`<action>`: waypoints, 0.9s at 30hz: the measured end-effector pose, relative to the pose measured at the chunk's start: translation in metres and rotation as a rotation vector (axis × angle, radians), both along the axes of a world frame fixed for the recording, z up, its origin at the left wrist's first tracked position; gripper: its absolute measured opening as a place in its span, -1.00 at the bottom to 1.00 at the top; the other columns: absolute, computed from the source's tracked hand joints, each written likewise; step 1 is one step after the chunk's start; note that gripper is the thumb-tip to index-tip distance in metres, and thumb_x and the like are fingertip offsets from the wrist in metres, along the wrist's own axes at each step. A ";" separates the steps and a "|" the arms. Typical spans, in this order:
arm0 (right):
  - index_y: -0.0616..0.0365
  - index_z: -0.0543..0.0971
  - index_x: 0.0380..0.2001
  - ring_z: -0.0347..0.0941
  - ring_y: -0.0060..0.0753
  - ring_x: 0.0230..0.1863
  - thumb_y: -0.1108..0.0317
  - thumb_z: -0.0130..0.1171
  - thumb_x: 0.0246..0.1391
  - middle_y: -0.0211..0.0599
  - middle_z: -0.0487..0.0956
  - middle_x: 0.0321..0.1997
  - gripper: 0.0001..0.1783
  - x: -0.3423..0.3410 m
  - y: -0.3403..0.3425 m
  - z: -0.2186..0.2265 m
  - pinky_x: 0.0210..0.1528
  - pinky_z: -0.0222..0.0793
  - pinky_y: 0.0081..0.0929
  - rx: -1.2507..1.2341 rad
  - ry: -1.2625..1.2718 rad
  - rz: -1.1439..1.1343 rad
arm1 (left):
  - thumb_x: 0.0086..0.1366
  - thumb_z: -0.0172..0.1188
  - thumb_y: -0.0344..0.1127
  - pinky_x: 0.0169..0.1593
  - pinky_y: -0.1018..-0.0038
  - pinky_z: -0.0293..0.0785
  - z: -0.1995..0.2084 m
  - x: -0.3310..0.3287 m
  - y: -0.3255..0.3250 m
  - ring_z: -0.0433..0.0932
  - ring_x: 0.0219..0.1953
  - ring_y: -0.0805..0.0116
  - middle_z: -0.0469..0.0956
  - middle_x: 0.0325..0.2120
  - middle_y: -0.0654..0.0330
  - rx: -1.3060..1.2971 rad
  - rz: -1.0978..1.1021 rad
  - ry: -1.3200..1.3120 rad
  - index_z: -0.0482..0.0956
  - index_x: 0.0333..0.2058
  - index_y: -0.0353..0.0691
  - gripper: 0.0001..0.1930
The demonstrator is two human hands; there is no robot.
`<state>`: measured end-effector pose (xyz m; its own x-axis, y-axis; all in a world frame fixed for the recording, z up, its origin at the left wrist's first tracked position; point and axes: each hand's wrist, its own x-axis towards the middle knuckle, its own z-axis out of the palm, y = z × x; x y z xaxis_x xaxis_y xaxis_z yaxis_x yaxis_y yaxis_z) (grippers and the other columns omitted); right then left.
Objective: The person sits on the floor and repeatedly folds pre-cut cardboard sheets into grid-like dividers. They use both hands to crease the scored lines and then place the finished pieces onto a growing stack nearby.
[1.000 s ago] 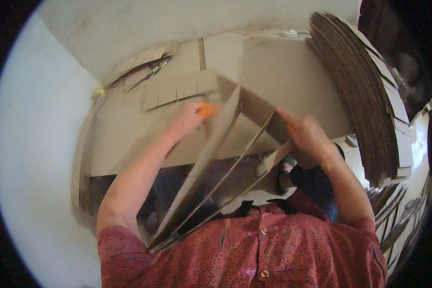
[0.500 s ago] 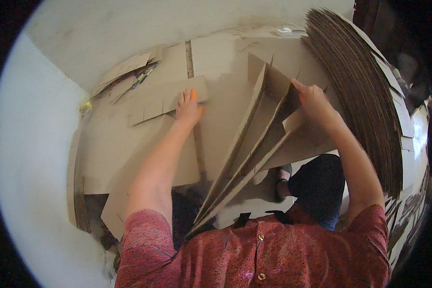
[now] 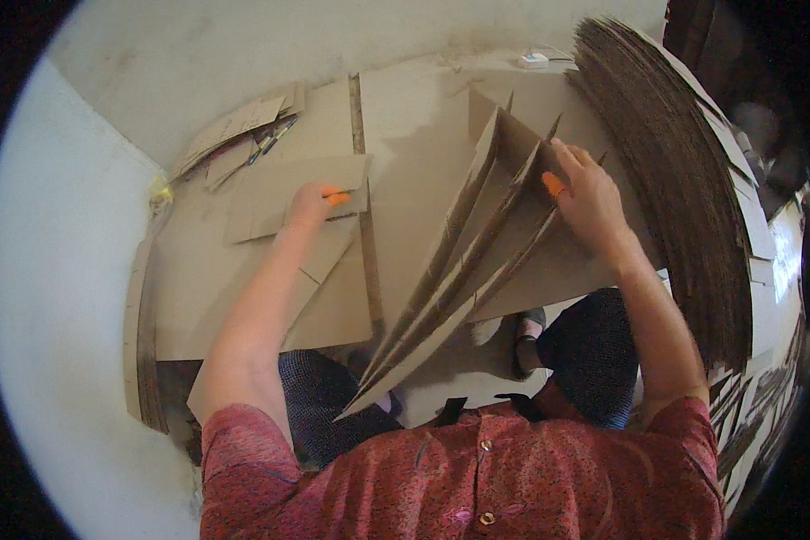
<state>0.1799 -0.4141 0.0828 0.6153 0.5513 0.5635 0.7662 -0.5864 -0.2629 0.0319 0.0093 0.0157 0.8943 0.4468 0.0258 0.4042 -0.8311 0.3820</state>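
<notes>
My left hand [image 3: 313,203], with orange covers on its fingers, is closed at a flat cardboard piece [image 3: 333,171] on the left of the work surface; its fingertips are partly hidden. Below it lies a slotted cardboard piece [image 3: 319,261], slanting under my forearm. Several long cardboard strips [image 3: 441,288] stand on edge, fanned from near my lap toward the far side, with a cross strip [image 3: 513,139] through their far ends. My right hand [image 3: 589,193], with an orange cover on the thumb, holds these strips near their far right end.
A tall curved stack of cardboard [image 3: 675,180] stands at the right. Cardboard offcuts [image 3: 238,130] and pens [image 3: 274,139] lie at the far left by the wall. A white socket block [image 3: 533,60] sits at the back. More cardboard [image 3: 144,351] leans by the left wall.
My left hand has drawn back left and curled from lying flat, and the cardboard piece under it has shifted. The right hand has moved slightly down along the strips, its thumb now showing.
</notes>
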 end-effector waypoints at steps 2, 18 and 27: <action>0.17 0.43 0.05 0.49 0.11 -0.12 0.33 0.15 0.05 0.10 0.49 -0.05 -0.54 -0.019 0.002 0.004 -0.17 0.45 -0.19 0.163 0.115 0.151 | 0.18 0.17 -0.32 -0.16 0.39 0.47 0.000 -0.011 0.005 0.57 -0.31 0.14 0.63 -0.35 0.06 -0.185 0.089 -0.318 0.64 -0.17 -0.14 -0.76; 0.18 0.61 -0.21 0.40 -0.65 -0.44 0.34 0.11 0.12 -0.47 0.58 -0.38 -0.78 -0.054 -0.069 0.007 -0.42 0.24 -0.66 1.125 0.945 0.151 | 0.13 0.26 -0.21 -0.08 0.27 0.43 0.093 -0.072 -0.234 0.49 -0.13 -0.04 0.53 -0.20 -0.10 0.006 -0.220 -0.264 0.52 -0.06 -0.24 -0.59; 0.33 0.57 -0.20 0.38 -0.69 -0.33 0.45 0.08 0.14 -0.49 0.58 -0.40 -0.79 -0.074 -0.111 -0.011 -0.28 0.32 -0.63 0.683 0.366 0.137 | 0.16 0.16 -0.40 -0.37 0.34 0.41 0.052 -0.117 -0.197 0.53 -0.49 0.06 0.53 -0.49 -0.17 -0.161 -0.225 -0.233 0.58 -0.24 -0.38 -0.79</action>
